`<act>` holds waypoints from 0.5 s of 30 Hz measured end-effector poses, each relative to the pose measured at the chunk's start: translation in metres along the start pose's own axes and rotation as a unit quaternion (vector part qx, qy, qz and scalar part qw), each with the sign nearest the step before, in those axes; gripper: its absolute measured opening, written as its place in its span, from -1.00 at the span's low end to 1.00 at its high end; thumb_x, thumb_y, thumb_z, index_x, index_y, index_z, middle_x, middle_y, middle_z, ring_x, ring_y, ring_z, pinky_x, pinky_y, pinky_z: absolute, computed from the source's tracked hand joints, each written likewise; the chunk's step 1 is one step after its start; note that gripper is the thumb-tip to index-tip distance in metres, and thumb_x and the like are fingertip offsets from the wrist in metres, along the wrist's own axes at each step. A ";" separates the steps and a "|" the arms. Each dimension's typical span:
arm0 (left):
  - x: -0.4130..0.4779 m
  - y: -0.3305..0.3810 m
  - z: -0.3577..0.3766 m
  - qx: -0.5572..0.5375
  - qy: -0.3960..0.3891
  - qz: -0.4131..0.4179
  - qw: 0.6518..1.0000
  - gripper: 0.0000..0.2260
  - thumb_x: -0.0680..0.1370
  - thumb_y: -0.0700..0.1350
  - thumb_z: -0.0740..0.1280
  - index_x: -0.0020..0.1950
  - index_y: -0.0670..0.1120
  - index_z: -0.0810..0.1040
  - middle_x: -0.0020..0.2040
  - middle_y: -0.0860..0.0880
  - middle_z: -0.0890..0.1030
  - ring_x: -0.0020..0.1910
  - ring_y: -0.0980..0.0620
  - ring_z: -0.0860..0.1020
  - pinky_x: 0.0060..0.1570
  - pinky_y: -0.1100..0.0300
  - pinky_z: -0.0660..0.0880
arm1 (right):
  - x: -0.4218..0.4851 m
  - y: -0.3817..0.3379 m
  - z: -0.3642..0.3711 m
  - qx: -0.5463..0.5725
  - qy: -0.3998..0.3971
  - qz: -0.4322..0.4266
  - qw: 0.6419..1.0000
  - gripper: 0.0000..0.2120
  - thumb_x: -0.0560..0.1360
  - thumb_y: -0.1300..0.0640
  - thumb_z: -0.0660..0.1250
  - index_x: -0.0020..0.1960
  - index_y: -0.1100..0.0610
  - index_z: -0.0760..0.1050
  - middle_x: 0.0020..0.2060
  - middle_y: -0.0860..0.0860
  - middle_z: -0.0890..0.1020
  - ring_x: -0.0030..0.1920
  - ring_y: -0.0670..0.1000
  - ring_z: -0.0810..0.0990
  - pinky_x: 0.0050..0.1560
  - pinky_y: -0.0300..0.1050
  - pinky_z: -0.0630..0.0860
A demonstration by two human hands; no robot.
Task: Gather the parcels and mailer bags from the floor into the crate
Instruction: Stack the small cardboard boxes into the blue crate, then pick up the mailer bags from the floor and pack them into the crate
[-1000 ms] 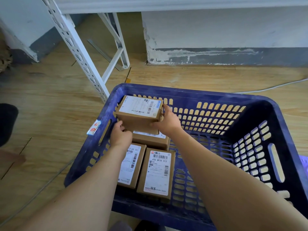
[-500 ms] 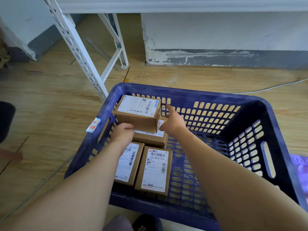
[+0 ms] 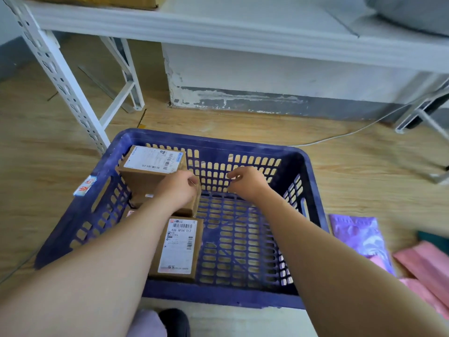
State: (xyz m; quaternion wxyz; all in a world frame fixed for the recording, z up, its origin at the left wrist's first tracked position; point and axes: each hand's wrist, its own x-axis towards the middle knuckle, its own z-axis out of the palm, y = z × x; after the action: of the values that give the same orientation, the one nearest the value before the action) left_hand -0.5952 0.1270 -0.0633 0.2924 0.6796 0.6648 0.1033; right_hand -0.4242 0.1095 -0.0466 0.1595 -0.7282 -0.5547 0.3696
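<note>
A blue plastic crate (image 3: 218, 142) stands on the wooden floor in front of me. In its left half a labelled cardboard parcel (image 3: 150, 166) is stacked on another brown parcel (image 3: 192, 207) that is mostly hidden. A third labelled parcel (image 3: 178, 249) lies flat near the front wall. My left hand (image 3: 178, 188) hovers at the near right corner of the stack, fingers loosely curled, holding nothing I can see. My right hand (image 3: 245, 181) hangs over the crate's bare middle, also loosely curled and holding nothing. A purple mailer bag (image 3: 359, 239) and pink mailer bags (image 3: 427, 266) lie on the floor to the right.
A white metal rack post (image 3: 60, 79) stands just beyond the crate's left corner, with a shelf (image 3: 243, 32) overhead. A white cable (image 3: 340, 137) runs along the floor behind the crate. A dark green item (image 3: 435, 239) lies beside the pink bags. My dark shoe (image 3: 175, 322) is below the crate.
My right hand has let go of the top parcel and moved right over the crate's middle. My left hand has slid from the parcel's near side to its right corner. The view has widened.
</note>
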 end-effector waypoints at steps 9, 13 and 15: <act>-0.023 0.067 0.024 0.029 -0.011 0.116 0.993 -0.80 0.56 -0.16 0.25 0.14 0.00 0.56 0.16 0.03 0.59 0.10 0.02 0.54 0.10 0.09 0.51 | -0.052 0.041 -0.041 0.012 0.067 0.019 0.998 -0.68 0.48 0.26 0.29 0.22 0.12 0.54 0.06 0.05 0.61 -0.14 -0.02 0.52 -0.13 -0.17 0.48; -0.035 0.092 0.034 0.052 -0.022 0.150 0.987 -0.79 0.56 -0.16 0.23 0.14 0.01 0.57 0.15 0.05 0.59 0.10 0.04 0.54 0.07 0.13 0.48 | -0.075 0.059 -0.054 -0.003 0.070 0.015 0.997 -0.69 0.46 0.24 0.30 0.19 0.11 0.56 0.06 0.04 0.62 0.05 0.05 0.57 0.03 -0.13 0.51; -0.042 0.108 0.038 0.052 -0.027 0.170 0.984 -0.80 0.57 -0.15 0.22 0.10 0.02 0.57 0.13 0.06 0.60 0.07 0.05 0.54 0.05 0.13 0.48 | -0.088 0.070 -0.066 0.004 0.073 0.013 0.997 -0.69 0.46 0.26 0.30 0.19 0.14 0.56 0.02 0.04 0.60 0.05 0.05 0.56 0.05 -0.12 0.50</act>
State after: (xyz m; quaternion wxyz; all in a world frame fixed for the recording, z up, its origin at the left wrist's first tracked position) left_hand -0.4878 0.0824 -0.0255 0.2529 0.7994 0.5360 0.0983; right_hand -0.3386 0.0161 -0.0156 0.1980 -0.7599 -0.5303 0.3196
